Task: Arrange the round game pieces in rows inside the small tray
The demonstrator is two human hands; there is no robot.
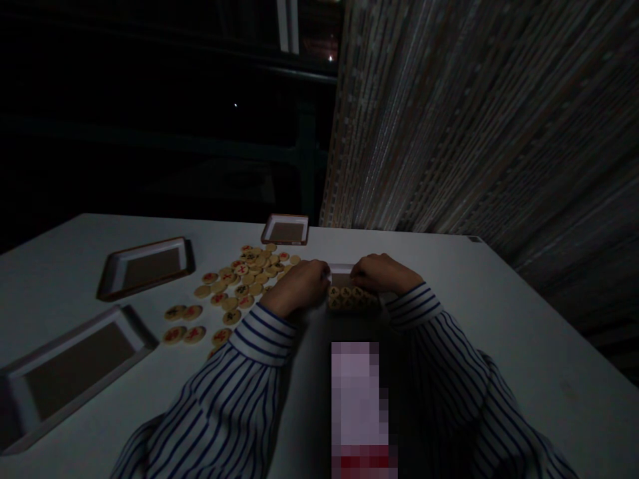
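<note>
My left hand (298,286) and my right hand (382,273) rest on a small tray (342,269) in the middle of the white table (499,346). Both hands have their fingers curled over the tray's far part. A row of round wooden game discs (349,297) lies in the tray between my wrists. A loose pile of the same discs (244,276), marked in red or black, spreads on the table left of my left hand. What the fingertips pinch is hidden in the dim light.
Three more trays lie on the table: a small one (285,230) at the back, a larger one (146,266) at left, and a big one (70,369) at the near left. A ribbed curtain wall (474,120) rises behind the table on the right.
</note>
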